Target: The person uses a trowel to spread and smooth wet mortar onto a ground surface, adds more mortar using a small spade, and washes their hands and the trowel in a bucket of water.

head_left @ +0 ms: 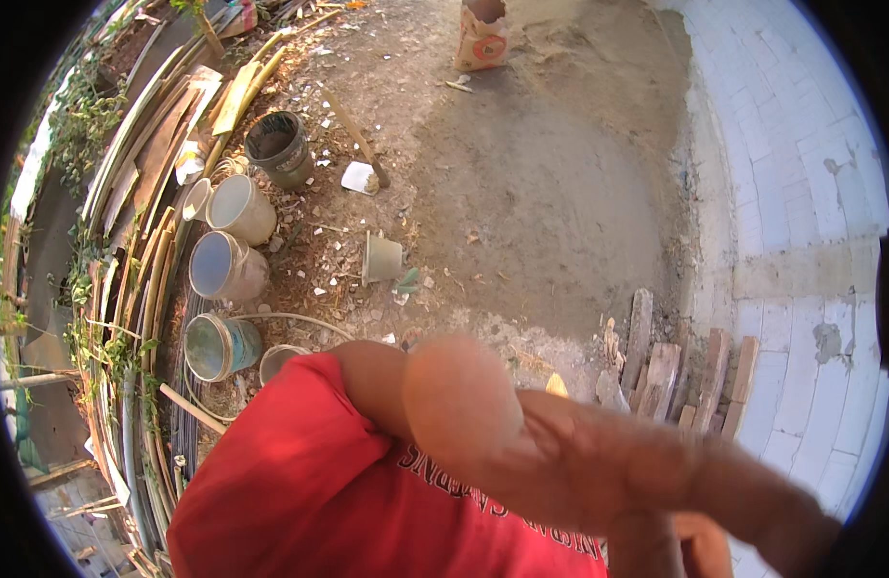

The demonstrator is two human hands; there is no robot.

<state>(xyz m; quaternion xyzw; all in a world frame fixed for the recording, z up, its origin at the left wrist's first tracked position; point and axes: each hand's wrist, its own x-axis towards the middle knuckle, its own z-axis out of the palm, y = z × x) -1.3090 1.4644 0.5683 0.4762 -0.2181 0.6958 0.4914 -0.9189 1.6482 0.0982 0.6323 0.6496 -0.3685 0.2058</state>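
My left hand (pixel 579 462) is raised close to the camera, its arm bent out of a red sleeve (pixel 281 433). The thumb is large and blurred, and one finger stretches far to the right. Other fingers point downward, apart from it and partly cut off by the lower edge. I see nothing held in this hand. My right hand does not show. Beyond the arm, a small pale bucket (pixel 382 258) lies on the ground, and a hoe (pixel 366 176) with a wooden handle rests farther off.
Several buckets stand at the left, among them a dark one (pixel 279 149) and a greenish one (pixel 218 347). Bamboo poles (pixel 156 260) and boards line that side. A torn paper sack (pixel 482 43) stands by wet grey mortar (pixel 560 183). Wood offcuts (pixel 659 376) lie beside the block wall (pixel 791 193).
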